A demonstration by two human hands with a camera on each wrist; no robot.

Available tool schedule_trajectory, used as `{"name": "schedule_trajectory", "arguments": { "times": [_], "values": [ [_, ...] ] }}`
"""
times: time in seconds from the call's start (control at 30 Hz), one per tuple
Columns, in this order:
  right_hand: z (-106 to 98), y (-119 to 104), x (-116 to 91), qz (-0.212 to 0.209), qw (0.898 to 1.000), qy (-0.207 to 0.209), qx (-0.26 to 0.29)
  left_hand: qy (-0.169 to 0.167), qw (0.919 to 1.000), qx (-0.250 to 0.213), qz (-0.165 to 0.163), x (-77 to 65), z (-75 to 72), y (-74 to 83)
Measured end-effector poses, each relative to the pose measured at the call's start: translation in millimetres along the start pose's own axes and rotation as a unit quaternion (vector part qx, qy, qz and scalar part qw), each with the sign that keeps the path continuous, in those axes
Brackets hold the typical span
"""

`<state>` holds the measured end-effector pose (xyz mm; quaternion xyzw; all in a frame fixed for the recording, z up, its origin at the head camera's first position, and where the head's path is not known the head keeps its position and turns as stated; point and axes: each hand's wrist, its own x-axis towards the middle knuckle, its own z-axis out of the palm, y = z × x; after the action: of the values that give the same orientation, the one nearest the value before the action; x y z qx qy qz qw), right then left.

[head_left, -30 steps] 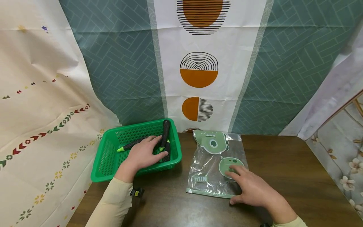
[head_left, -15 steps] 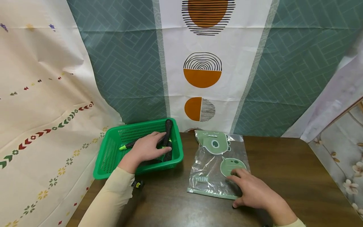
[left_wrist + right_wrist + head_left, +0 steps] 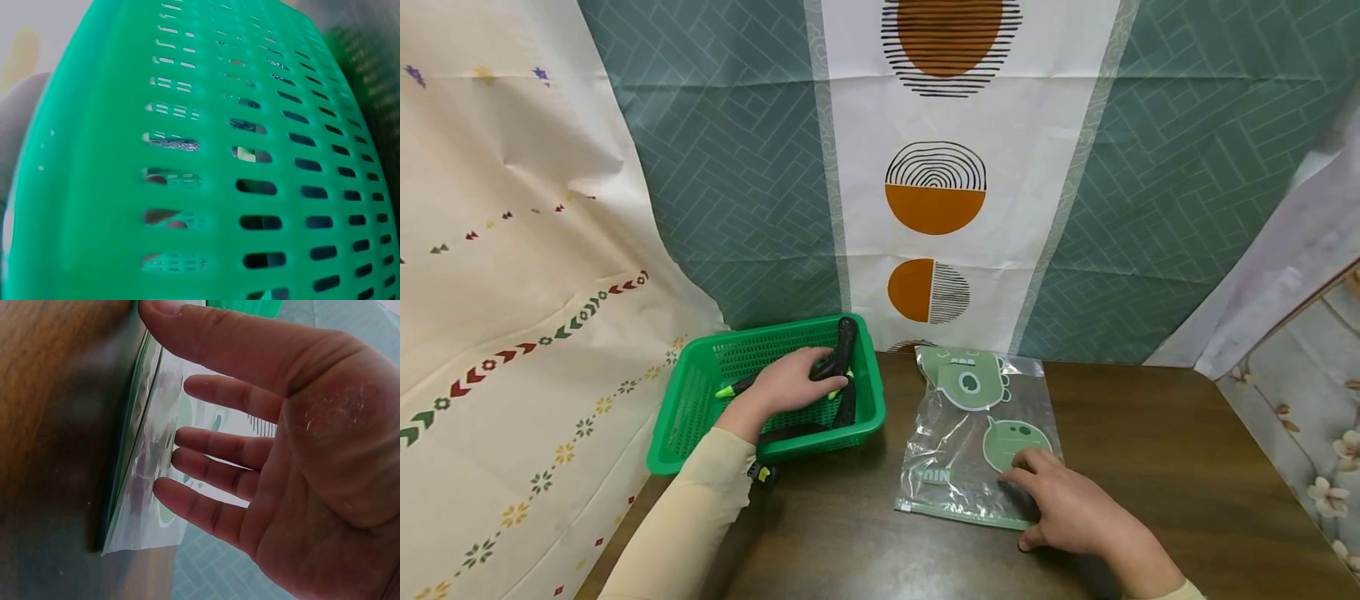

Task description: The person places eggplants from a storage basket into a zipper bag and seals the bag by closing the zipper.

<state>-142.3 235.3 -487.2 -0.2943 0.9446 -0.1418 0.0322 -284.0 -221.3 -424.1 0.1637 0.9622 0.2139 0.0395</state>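
A green plastic basket stands at the back left. It holds several long black bumpy pieces, such as one black piece leaning on the right end, some with bright green tips. My left hand reaches in, thumb and fingers around a dark piece; whether it grips is hidden. The left wrist view shows mostly the basket wall. A clear zip bag with green cartoon prints lies flat at centre right. My right hand is at its near right corner, fingers extended towards the bag, thumb apart, nothing held.
Brown wooden table lies under everything. A patterned cloth hangs behind, a cream cloth covers the left side, and a floral surface is at the right.
The left hand stays in the basket while its fingers draw in a little and the black pieces shift slightly beneath it. The right hand barely moves beside the bag.
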Motion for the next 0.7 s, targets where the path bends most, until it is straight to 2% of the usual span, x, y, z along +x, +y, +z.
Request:
{"name": "schedule_trajectory", "arguments": {
  "times": [0.3, 0.7],
  "values": [
    [2.6, 1.7, -0.5, -0.006, 1.0, 0.009, 0.002, -0.001, 0.9995, -0.031, -0.005, 6.6, 2.8, -9.8],
    [1.9, 4.7, 1.4, -0.014, 1.0, 0.007, 0.011, 0.0, 0.9978, -0.064, -0.016, 15.6, 0.6, -8.7]
  ]
}}
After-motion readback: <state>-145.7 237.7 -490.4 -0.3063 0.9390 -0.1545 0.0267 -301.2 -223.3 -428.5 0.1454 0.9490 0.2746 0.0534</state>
